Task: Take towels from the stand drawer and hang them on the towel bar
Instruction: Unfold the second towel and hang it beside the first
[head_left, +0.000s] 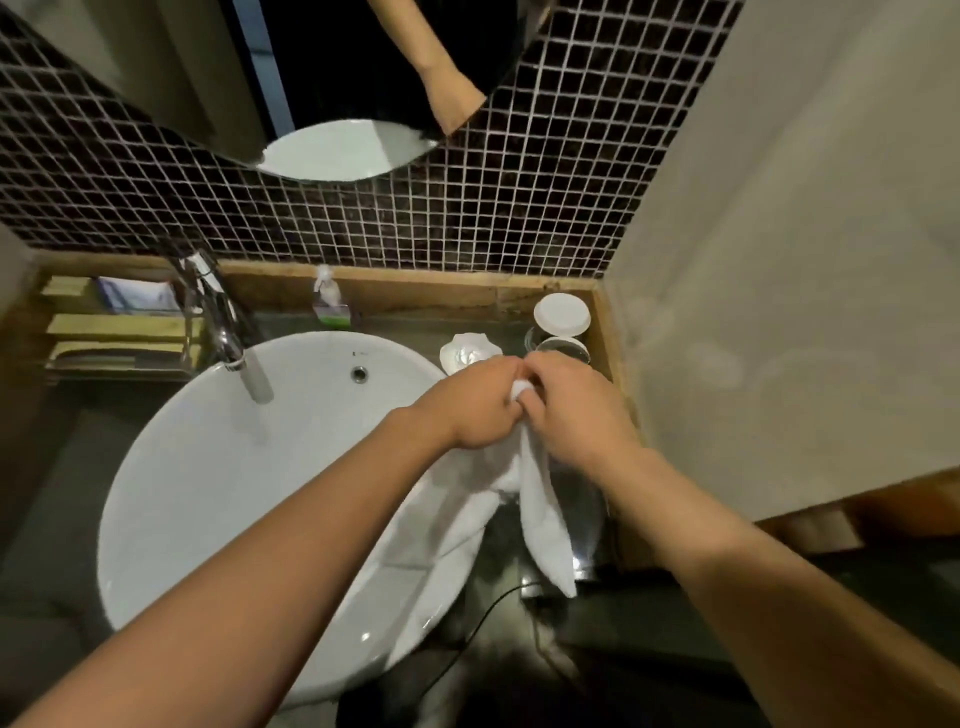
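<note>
Between our two hands, the white towel (524, 499) is pinched at its top, our left hand (480, 408) and right hand (574, 410) both closed on it, fingers touching, while its folds hang below our wrists beside the washbasin (218, 493).

Both bare arms reach forward and come together in the middle. The left hand (480, 405) and the right hand (566, 410) touch each other, knuckles up. Their fingers are curled tight, pinching the top of a white towel (540, 514) between them. The wrists are bent down a little.
</note>
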